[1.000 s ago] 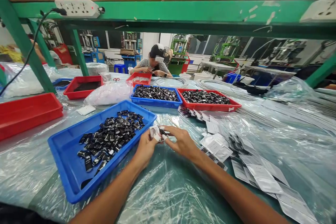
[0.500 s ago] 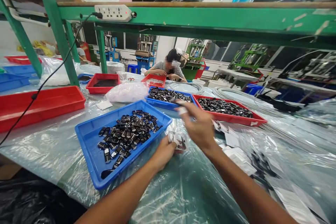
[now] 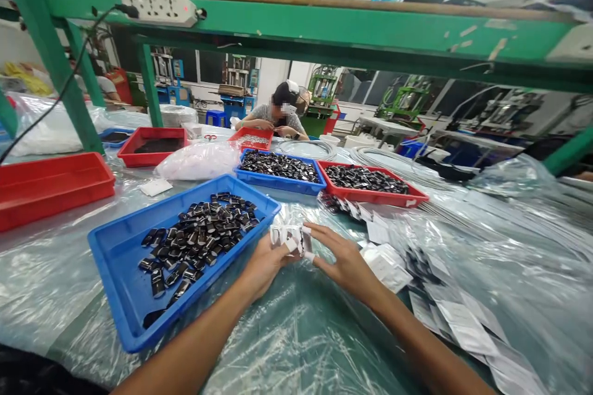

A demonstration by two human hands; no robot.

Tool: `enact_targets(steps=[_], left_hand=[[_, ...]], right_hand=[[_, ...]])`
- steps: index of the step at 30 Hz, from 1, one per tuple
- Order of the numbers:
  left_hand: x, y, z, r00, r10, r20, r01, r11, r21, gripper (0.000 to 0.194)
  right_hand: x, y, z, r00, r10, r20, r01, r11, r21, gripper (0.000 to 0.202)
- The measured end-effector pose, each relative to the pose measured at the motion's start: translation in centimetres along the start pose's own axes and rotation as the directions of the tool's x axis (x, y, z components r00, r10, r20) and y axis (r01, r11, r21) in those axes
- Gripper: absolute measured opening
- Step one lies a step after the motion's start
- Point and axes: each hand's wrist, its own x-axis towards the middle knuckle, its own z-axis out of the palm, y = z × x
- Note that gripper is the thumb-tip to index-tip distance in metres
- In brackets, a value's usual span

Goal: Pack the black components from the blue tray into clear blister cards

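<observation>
My left hand (image 3: 266,264) is closed on a small clear and white package (image 3: 288,239), just right of the large blue tray (image 3: 109,271). Small dark items lie inside the package, but their details are too small to make out. At the package's right side, my right hand (image 3: 334,254) has its thumb and fingers pressed to its edge. The blue tray holds many small black pieces (image 3: 199,231). Behind the hands stand a smaller blue tray (image 3: 278,180) and a red tray (image 3: 375,196), both full of black pieces.
White cards and packages (image 3: 463,324) lie at the right. Red trays (image 3: 55,188) stand at the left beside a plastic bag (image 3: 199,160). A green shelf beam (image 3: 324,24) crosses above. Another person (image 3: 278,112) sits across the table.
My right hand has come down from near the rear blue tray to the package in my left hand. The camera view has turned right, so the surroundings appear farther left.
</observation>
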Motion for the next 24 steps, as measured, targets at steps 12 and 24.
enact_targets(steps=[12,24], left_hand=[[0.5,-0.5,-0.8,0.998,0.014,-0.059,-0.006,0.993,0.122,0.032],[0.5,0.2,-1.0,0.995,0.08,-0.064,-0.069,0.983,0.168,0.031]], right_hand=[[-0.7,-2.1,1.8,1.0,-0.03,0.001,0.03,0.995,-0.095,0.057],[0.3,-2.3,2.8,0.988,0.146,-0.053,-0.128,0.96,0.249,0.047]])
